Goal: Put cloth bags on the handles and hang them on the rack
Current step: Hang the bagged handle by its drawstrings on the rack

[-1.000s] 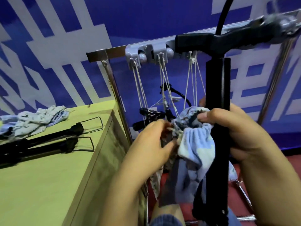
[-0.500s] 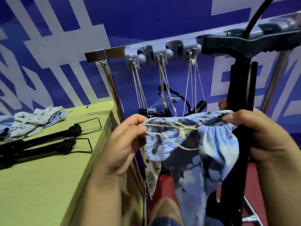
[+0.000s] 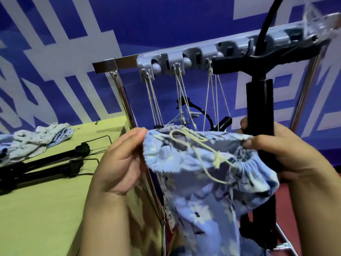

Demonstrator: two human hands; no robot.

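1. At nine o'clock, spare pump handles and a cloth heap lie on the yellow table; well apart from the hands.
2. The left hand pinches the blue floral drawstring bag at its rim; mouth stretched crosswise.
3. The right hand pinches the opposite rim against the upright black pump; its T-handle stands at twelve o'clock, nearer this hand, by the rack.

pump base behind bag, hose cropped
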